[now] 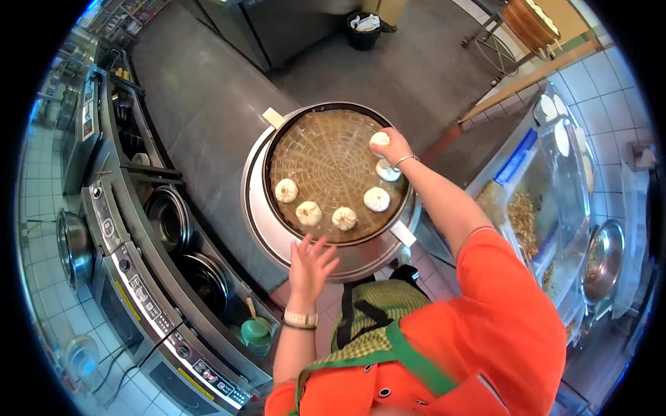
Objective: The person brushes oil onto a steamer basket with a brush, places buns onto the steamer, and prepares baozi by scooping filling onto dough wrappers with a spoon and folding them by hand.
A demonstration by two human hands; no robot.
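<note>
My right hand point(394, 147) is closed on a white bun point(379, 139) at the right side of a round woven steamer tray point(326, 149). Just below it, another bun point(388, 170) lies on the tray, partly covered by the hand. Several more pleated buns curve along the tray's lower edge, among them one at the right point(377, 200) and one at the left point(286, 191). My left hand point(310, 269) is empty, fingers spread, just beneath the tray's near rim.
Cooking units with pots point(168, 220) and control panels line the left. On the right stand a plastic-covered container of chopped filling point(522, 220) and a metal bowl point(602, 262). A black bin point(362, 35) is on the floor at the back.
</note>
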